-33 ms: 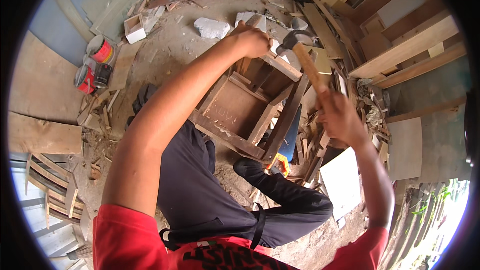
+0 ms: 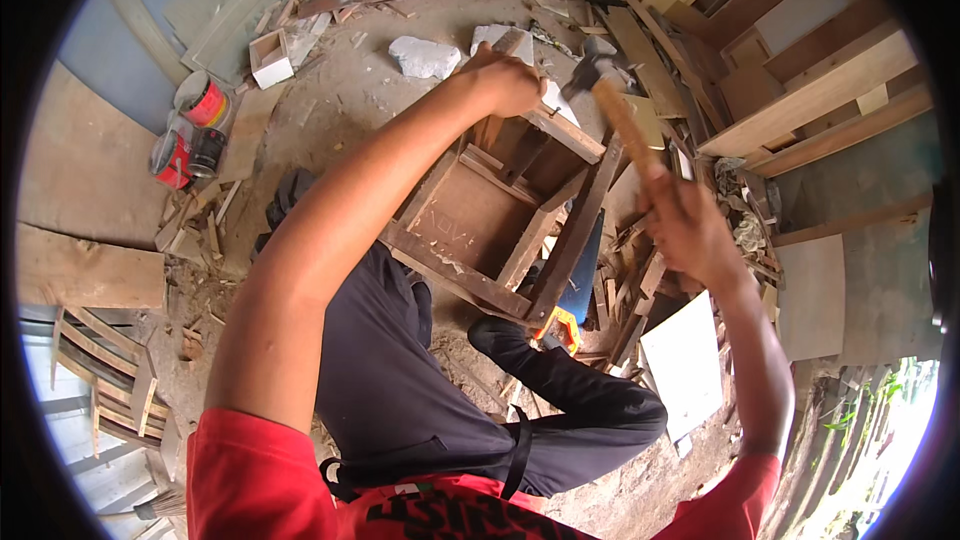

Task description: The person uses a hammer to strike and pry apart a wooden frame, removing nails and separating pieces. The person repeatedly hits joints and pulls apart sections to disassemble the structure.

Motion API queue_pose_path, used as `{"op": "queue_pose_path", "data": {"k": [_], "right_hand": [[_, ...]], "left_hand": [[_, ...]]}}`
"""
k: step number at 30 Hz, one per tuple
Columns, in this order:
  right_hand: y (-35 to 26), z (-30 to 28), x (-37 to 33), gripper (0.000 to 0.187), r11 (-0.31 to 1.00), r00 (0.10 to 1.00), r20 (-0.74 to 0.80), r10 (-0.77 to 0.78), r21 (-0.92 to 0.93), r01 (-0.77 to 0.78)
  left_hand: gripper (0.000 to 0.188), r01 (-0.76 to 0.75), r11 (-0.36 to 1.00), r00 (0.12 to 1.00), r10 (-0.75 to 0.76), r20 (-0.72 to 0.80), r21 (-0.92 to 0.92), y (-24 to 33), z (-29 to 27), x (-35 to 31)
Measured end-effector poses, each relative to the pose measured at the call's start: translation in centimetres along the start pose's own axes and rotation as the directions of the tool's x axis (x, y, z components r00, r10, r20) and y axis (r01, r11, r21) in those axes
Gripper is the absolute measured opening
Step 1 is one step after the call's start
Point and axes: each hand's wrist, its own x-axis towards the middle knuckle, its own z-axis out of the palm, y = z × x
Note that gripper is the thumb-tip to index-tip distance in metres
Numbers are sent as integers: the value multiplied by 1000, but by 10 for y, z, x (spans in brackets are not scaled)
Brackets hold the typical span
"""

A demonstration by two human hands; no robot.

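A brown wooden frame (image 2: 452, 275), box-like with crossbars and a recessed panel, stands tilted in front of my legs. My left hand (image 2: 505, 82) is closed round its far end, where a stub of wood pokes out past the knuckles. My right hand (image 2: 688, 220) grips a hammer (image 2: 625, 118) by its light wooden handle. The slightly blurred metal head is raised just right of my left fingers and the frame's far corner, touching neither. Whatever lies under my left fingers is hidden.
A saw with an orange-yellow handle (image 2: 566, 328) and blue blade lies under the frame's near right corner. White stone blocks (image 2: 424, 57) sit beyond it. Paint cans (image 2: 203, 100) stand at left, stacked boards (image 2: 810, 80) at right. Wood scraps litter the dirt floor.
My right hand and the hammer have shifted a little to the right, away from the frame. My left hand and the frame stay in place.
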Motion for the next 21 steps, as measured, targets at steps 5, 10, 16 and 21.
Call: {"op": "queue_pose_path", "data": {"k": [5,10,16,21], "right_hand": [[-8,-6,1,53,876,929,-334,-160,386,290],[4,-1,6,54,1000,1000,26,4,-24,-4],[3,12,6,46,833,935,-301,-186,456,312],[-4,7,3,49,995,995,-34,-95,21,95]], "left_hand": [[55,42,999,997,-40,65,-34,15,-14,4],[53,52,998,999,-52,4,-32,3,-5,7],[51,-29,1000,999,29,40,2,8,-13,8],[48,2,1000,995,0,-99,17,-7,3,6]]}}
